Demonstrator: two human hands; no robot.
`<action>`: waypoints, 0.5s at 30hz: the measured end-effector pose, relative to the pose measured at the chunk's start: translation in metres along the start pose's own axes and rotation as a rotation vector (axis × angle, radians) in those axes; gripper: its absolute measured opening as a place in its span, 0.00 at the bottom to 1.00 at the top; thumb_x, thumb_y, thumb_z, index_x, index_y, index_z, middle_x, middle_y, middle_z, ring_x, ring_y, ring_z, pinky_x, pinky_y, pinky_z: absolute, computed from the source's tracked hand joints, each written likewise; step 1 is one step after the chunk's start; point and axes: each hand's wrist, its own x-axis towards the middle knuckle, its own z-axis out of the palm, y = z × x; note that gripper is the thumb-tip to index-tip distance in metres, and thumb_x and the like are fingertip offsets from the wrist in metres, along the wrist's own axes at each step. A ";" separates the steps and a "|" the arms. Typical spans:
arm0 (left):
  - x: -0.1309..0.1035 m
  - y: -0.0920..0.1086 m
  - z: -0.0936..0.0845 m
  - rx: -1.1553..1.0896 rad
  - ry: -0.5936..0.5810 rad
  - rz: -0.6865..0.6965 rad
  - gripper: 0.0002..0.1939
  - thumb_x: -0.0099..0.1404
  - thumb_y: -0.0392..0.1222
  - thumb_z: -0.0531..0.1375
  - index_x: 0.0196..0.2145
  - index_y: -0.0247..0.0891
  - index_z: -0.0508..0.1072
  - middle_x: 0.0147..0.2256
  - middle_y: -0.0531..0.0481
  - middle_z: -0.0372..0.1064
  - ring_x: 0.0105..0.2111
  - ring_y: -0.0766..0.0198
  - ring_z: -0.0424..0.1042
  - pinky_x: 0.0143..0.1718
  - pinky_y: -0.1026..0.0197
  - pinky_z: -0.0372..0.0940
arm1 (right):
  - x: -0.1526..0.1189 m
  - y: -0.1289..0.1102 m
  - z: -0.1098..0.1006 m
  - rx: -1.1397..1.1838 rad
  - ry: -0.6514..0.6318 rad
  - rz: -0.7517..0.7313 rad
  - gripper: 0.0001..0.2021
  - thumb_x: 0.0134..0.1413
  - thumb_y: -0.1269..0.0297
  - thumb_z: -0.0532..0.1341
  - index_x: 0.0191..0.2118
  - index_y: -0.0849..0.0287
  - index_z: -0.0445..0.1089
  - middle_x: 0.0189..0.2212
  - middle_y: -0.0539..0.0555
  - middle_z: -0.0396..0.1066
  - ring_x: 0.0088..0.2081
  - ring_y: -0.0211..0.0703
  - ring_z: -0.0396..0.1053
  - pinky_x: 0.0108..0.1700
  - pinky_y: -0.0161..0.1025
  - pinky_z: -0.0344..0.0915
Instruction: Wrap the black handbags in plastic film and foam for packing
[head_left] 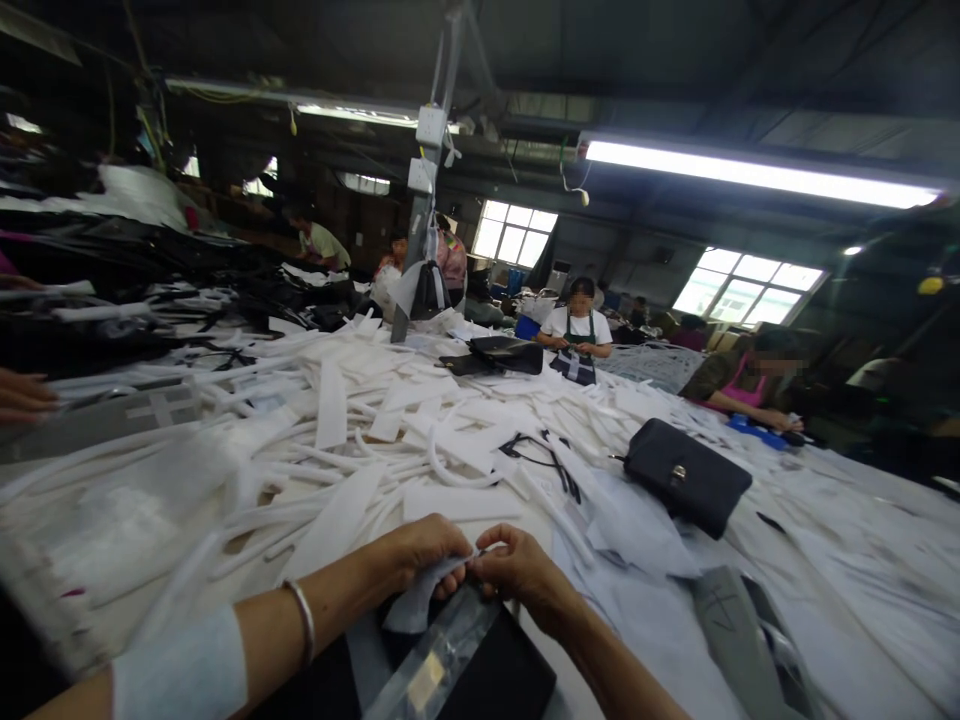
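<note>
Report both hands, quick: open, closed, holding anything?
Left hand: closed, holding a thin white sheet.
Right hand: closed in a pinch beside the left; exactly what it grips can't be told.

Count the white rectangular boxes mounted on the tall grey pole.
2: an upper white rectangular box on the tall grey pole, and a lower white rectangular box just below it. More may be hidden behind.

Single head-worn view, forward and down across the worktable (34, 575), close above the fingers (491, 568).
</note>
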 end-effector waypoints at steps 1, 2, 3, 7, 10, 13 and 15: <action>-0.001 0.003 -0.001 0.000 0.013 -0.030 0.10 0.53 0.43 0.57 0.19 0.36 0.68 0.15 0.53 0.63 0.13 0.69 0.59 0.14 0.68 0.56 | 0.002 0.002 0.002 -0.020 0.010 -0.030 0.21 0.33 0.58 0.70 0.34 0.59 0.65 0.18 0.46 0.69 0.19 0.34 0.63 0.22 0.30 0.48; -0.003 0.006 -0.002 -0.001 0.027 -0.063 0.10 0.54 0.42 0.57 0.18 0.36 0.69 0.15 0.53 0.63 0.13 0.69 0.59 0.15 0.69 0.55 | 0.005 0.004 0.003 -0.043 0.022 -0.055 0.20 0.34 0.57 0.69 0.34 0.60 0.65 0.17 0.46 0.69 0.18 0.34 0.62 0.21 0.31 0.48; -0.004 0.009 -0.002 0.000 0.042 -0.091 0.11 0.54 0.41 0.57 0.18 0.36 0.70 0.15 0.52 0.63 0.14 0.70 0.59 0.15 0.69 0.55 | 0.008 0.006 0.006 -0.066 0.037 -0.074 0.20 0.34 0.57 0.69 0.34 0.59 0.65 0.17 0.46 0.69 0.18 0.35 0.62 0.21 0.31 0.49; -0.008 0.021 0.000 0.045 0.095 -0.117 0.10 0.54 0.39 0.58 0.18 0.35 0.72 0.17 0.51 0.66 0.15 0.69 0.62 0.15 0.70 0.56 | 0.015 0.011 0.015 -0.183 0.152 -0.126 0.14 0.36 0.58 0.66 0.32 0.57 0.68 0.18 0.45 0.67 0.15 0.36 0.59 0.20 0.34 0.51; -0.009 0.029 0.001 0.122 0.120 -0.094 0.10 0.53 0.38 0.58 0.17 0.35 0.72 0.15 0.50 0.66 0.15 0.67 0.63 0.15 0.69 0.57 | 0.011 0.008 0.020 -0.294 0.275 -0.181 0.07 0.39 0.62 0.65 0.28 0.55 0.70 0.18 0.47 0.65 0.21 0.40 0.63 0.25 0.36 0.53; -0.015 0.039 0.004 0.226 0.130 -0.090 0.10 0.52 0.36 0.58 0.16 0.34 0.71 0.14 0.49 0.67 0.14 0.64 0.65 0.15 0.67 0.57 | 0.005 0.005 0.023 -0.481 0.371 -0.258 0.07 0.44 0.63 0.63 0.33 0.52 0.72 0.23 0.50 0.68 0.30 0.48 0.67 0.34 0.41 0.57; -0.023 0.044 0.007 0.514 0.200 -0.018 0.11 0.54 0.37 0.56 0.17 0.35 0.71 0.15 0.48 0.68 0.16 0.62 0.68 0.18 0.65 0.61 | 0.003 0.004 0.025 -0.636 0.390 -0.360 0.14 0.48 0.66 0.60 0.44 0.52 0.71 0.34 0.55 0.72 0.41 0.55 0.68 0.44 0.46 0.58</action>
